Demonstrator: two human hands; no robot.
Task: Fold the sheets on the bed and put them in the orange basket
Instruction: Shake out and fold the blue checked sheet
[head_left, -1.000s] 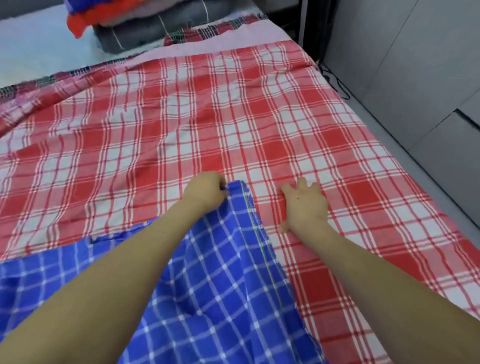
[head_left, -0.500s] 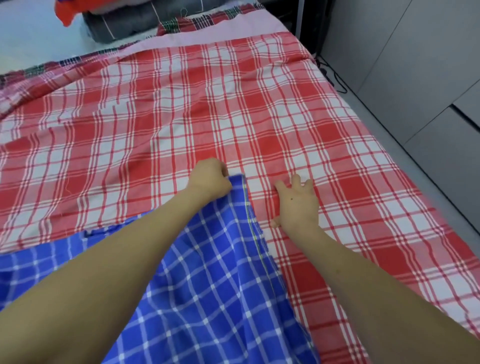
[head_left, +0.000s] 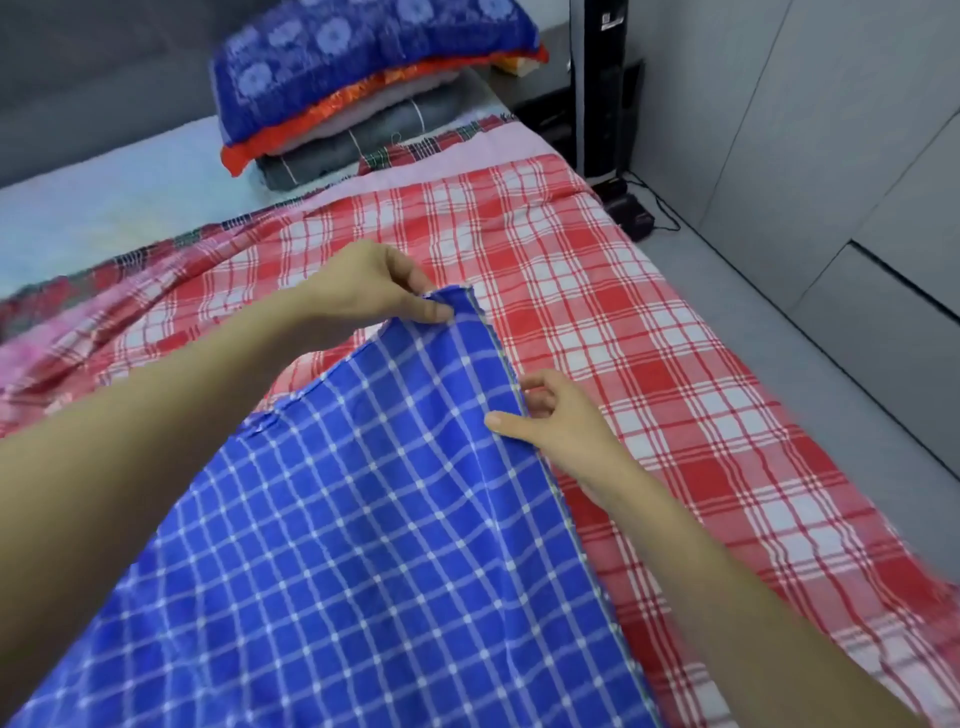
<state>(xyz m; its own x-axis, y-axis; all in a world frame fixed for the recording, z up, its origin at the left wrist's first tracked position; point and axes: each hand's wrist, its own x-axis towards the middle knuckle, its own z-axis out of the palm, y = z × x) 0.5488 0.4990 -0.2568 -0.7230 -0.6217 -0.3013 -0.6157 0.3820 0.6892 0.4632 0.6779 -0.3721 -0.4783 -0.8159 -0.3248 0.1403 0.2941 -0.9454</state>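
Note:
A blue checked sheet (head_left: 363, 519) is lifted off the bed in front of me. My left hand (head_left: 374, 296) pinches its far corner between thumb and fingers. My right hand (head_left: 550, 415) grips the sheet's right edge a little lower, thumb on top. Under it a red and white checked sheet (head_left: 597, 322) lies spread flat over the bed. The orange basket is out of sight.
At the head of the bed stands a pile of folded bedding: a blue floral pillow (head_left: 363, 62) on orange, white and grey layers (head_left: 363, 140). A black tower unit (head_left: 597, 88) and cables stand by the bed's far right corner. Grey floor (head_left: 779, 312) and cabinet doors run along the right.
My left hand has raised the blue corner off the bed. My right hand left the red sheet, where it lay flat, and took the blue sheet's right edge. The view tilted up.

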